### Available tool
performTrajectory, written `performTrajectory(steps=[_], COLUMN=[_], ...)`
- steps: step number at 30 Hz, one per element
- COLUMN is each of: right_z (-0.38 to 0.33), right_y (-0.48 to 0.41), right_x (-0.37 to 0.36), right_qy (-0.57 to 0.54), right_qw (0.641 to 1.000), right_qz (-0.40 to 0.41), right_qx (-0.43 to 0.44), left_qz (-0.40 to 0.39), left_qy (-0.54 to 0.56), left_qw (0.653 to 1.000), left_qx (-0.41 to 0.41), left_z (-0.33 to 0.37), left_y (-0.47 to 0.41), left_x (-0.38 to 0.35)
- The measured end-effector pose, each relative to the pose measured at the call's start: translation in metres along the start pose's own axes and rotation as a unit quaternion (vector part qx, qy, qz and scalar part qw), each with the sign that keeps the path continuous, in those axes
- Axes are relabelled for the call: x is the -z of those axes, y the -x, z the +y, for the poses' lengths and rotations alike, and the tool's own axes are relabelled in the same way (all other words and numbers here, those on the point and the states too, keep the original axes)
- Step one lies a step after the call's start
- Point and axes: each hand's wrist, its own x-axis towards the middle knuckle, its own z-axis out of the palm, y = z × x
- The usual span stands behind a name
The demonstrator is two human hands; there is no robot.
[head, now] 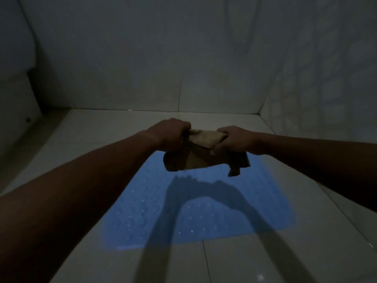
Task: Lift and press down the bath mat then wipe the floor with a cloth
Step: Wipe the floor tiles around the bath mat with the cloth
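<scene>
- My feed is dim, but I can make out both hands held out over the floor (255, 262) of a tiled bathroom corner.
- The left hand (173, 135) has its fingers curled tight round one end of a tan cloth (206, 138).
- The right hand (232, 140) grips the other end, with its fingers closed over the top and its thumb underneath.
- The two fists sit near each other with a short bunched stretch of cloth between them.
- The rest of the cloth hangs below the fists in loose folds with one dangling corner. It is in the air above the far end of the bath mat and is not touching it.
- The bath mat (132, 211) is blue and lies flat on the pale tiles, with its near edge toward me.
- Small bright specks dot the mat. They may be water drops or holes, but the light is too poor for me to say.
- I judge the cloth to be light and limp, so it will sag and trail wherever it is not held.
- For wiping I would gather it into a pad under one flat palm rather than hold it by the ends.
- The mat looks thin and flexible. I expect it to cling to the tile and peel up rather than rise like a board.
- The best hold on the mat is therefore a corner or a short edge, pinched between thumb and fingers.
</scene>
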Motion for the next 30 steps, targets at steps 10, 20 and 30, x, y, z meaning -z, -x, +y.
performTrajectory(steps=[10, 20, 30], right_z=[-0.022, -0.007, -0.004], right_y=[-0.109, -0.194, -0.298], right_x=[0.008, 0.020, 0.019], right_qy=[0.073, 0.060, -0.080], right_qw=[0.991, 0.991, 0.989], right_qz=[0.066, -0.048, 0.020], right_qx=[0.085, 0.109, 0.121], left_qz=[0.116, 0.119, 0.142], left_qy=[-0.008, -0.078, 0.052], left_qw=[0.985, 0.962, 0.945], left_qx=[0.123, 0.232, 0.289], left_z=[-0.040, -0.078, -0.093], left_y=[-0.002, -0.020, -0.087], left_x=[-0.020, -0.045, -0.023])
